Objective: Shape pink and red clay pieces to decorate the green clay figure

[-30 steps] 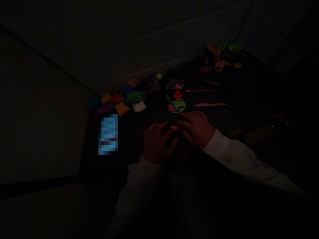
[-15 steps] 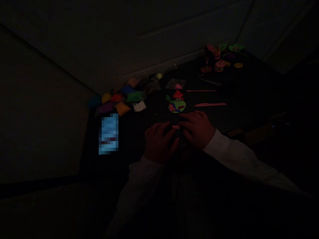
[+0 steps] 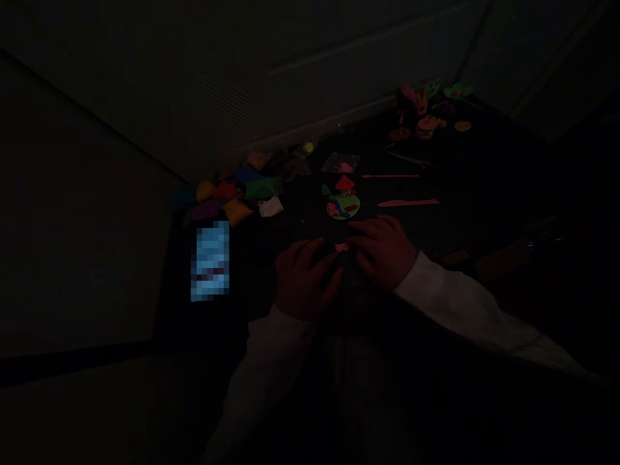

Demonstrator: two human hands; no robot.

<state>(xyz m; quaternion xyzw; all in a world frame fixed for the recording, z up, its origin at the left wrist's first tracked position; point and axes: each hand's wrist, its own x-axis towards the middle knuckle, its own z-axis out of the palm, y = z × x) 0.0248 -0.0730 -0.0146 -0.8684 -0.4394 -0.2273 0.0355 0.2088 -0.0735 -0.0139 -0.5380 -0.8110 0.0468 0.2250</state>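
A small pink piece of modelling clay (image 3: 341, 247) lies on the dark table between my two hands. My left hand (image 3: 306, 278) rests at its left, with fingers apart and the index fingertip at the clay's edge. From the right, my right hand (image 3: 382, 250) reaches the same piece with its index finger, the other fingers stretched out over the table. Just beyond them stands a clay model: a green disc (image 3: 349, 208) carrying a red-capped mushroom house (image 3: 345, 186), with pink and blue bits on it. The light is very dim, so finger contact is hard to make out.
Colourful clay packets (image 3: 261, 188) lie at the back left, beside a glowing phone (image 3: 210, 261). A pink plastic knife (image 3: 409, 203) and a thin pink stick tool (image 3: 390, 175) lie to the right. Finished clay figures (image 3: 426, 127) crowd the far right corner by the wall.
My left hand shifts slightly right, then back left. The pink clay looks a little more compact than a second ago. My right hand stays nearly still.
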